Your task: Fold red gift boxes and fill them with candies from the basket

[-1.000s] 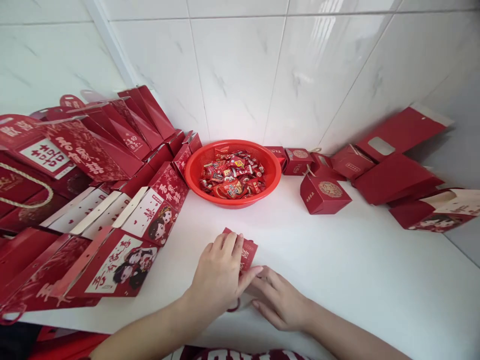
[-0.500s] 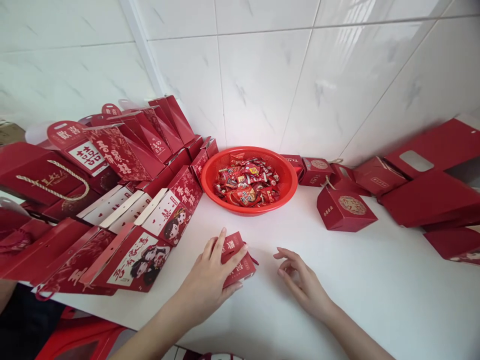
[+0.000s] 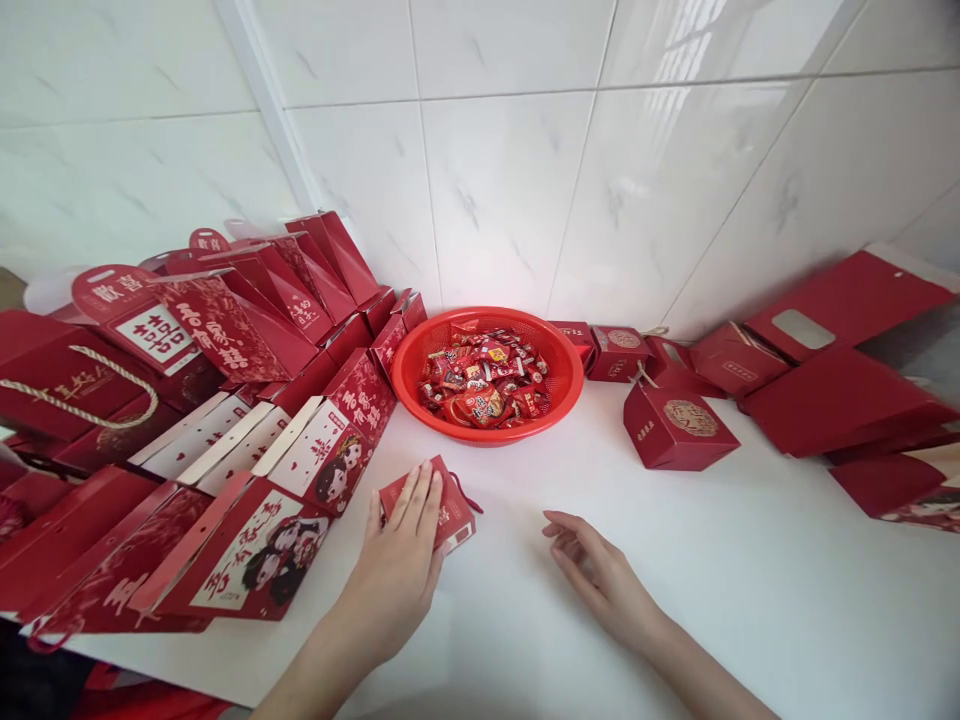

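A small red box with a dark red cord at its right side lies on the white table, in front of the red basket. My left hand rests on top of this box, fingers stretched flat across it and thumb at its left edge. To the right, my right hand hovers over the table with its fingers loosely curled and apart, holding nothing. A gap of bare table separates it from the box.
The red basket holds many wrapped sweets. Rows of red gift boxes crowd the left side. More red boxes line the right and back, against the tiled wall.
My left hand and the small box have shifted left, and the box has turned. The fingers now lie flatter and closer together on it. My right hand has stayed nearly in place.
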`<state>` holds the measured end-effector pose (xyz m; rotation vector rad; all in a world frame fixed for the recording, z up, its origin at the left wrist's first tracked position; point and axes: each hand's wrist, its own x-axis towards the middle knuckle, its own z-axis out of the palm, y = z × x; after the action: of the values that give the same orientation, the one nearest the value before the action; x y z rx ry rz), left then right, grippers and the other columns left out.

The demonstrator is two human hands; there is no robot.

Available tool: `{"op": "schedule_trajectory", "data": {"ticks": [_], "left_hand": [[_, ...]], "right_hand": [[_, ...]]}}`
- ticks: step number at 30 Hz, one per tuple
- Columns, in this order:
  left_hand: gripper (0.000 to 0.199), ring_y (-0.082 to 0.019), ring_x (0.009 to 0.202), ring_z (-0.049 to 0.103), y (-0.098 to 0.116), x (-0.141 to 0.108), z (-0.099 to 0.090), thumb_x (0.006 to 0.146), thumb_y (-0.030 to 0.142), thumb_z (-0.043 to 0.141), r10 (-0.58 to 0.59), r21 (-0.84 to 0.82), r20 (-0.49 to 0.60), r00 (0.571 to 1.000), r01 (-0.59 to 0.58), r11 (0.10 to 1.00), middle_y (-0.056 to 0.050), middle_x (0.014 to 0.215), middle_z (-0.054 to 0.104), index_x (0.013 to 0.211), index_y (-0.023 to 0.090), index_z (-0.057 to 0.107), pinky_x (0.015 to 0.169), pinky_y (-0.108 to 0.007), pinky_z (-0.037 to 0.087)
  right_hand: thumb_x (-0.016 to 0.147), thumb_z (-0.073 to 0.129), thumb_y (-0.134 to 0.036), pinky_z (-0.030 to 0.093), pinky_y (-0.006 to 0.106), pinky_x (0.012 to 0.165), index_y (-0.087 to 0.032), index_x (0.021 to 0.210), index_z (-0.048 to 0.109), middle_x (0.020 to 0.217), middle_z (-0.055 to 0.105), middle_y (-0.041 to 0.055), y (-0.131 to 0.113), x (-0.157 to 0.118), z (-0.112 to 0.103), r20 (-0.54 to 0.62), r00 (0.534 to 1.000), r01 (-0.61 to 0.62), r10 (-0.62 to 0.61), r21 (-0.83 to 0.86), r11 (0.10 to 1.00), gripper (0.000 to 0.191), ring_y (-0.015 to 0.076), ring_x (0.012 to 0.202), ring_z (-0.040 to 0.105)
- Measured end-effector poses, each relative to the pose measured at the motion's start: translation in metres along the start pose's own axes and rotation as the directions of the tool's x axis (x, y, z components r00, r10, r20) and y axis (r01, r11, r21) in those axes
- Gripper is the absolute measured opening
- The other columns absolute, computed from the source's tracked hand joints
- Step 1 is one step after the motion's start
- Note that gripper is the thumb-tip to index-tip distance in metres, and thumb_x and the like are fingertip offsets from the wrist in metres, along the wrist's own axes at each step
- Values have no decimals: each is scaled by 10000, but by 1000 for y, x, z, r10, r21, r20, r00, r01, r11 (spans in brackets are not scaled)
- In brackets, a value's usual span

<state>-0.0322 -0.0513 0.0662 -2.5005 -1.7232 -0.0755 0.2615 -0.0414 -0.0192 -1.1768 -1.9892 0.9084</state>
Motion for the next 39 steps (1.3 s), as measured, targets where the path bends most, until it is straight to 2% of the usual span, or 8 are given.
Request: {"op": "schedule_trajectory", "data": {"ticks": [4,9,11,13,15,20,27,39], "left_hand": [[610,-336,1469,288,-17,8,4,983,338,322,-32,39,-27,999,33,999,-173,1585,274,1543,109,240,1116,-645,310],[609,-351,1469,280,-28,13,9,985,324,304,-46,40,-35,998,47,998,-191,1579,266,1538,80,238,1111,-680,279],[623,-354,1473,267,-30,12,12,989,355,311,-56,28,-45,997,57,998,-186,1583,263,1547,94,220,1116,-680,272],[624,-345,1481,249,-31,11,13,993,369,307,-54,20,-34,998,55,998,-169,1589,255,1553,111,206,1125,-676,263],[629,-330,1488,235,-33,11,12,997,381,301,-54,14,-9,998,54,998,-155,1598,232,1558,120,185,1135,-665,260],[641,-311,1499,209,-35,10,10,1003,387,276,-70,16,46,997,69,997,-129,1612,186,1569,130,119,1151,-650,241],[685,-290,1495,231,-34,7,12,1011,337,292,-38,2,4,999,38,999,-116,1623,168,1563,218,-96,1156,-629,239],[647,-301,1513,149,-70,44,10,1012,335,306,-79,-169,41,996,85,982,-163,1628,141,1575,200,17,1166,-664,117]], "right_hand": [[961,483,-192,522,457,943,-250,1334,473,1307,570,134,1,25,-19,-39,945,286,-324,-381,879,378,264,1202,558],[969,490,-248,429,486,1013,-199,1401,412,1364,552,166,-20,98,-45,-136,832,363,-538,-600,713,441,284,1285,494],[977,486,-383,385,485,1037,-154,1364,458,1307,594,183,-30,128,-47,-60,850,371,-524,-639,674,450,293,1245,524],[981,451,-486,417,421,919,-130,1151,601,1034,692,158,-35,150,-44,10,888,336,-460,-698,632,422,273,1001,624],[982,410,-550,395,359,779,-146,923,638,829,680,112,-36,160,-41,46,911,302,-410,-750,588,467,230,797,613],[976,376,-605,320,319,712,-166,796,603,757,645,72,-35,156,-41,20,921,261,-390,-775,576,525,197,730,568],[967,389,-614,327,320,720,-169,784,595,773,653,71,-34,144,-48,-4,935,222,-354,-772,595,524,204,738,574],[945,394,-654,355,333,724,-175,787,587,802,682,82,-40,138,-54,-5,964,170,-265,-754,634,540,223,763,605]]}}
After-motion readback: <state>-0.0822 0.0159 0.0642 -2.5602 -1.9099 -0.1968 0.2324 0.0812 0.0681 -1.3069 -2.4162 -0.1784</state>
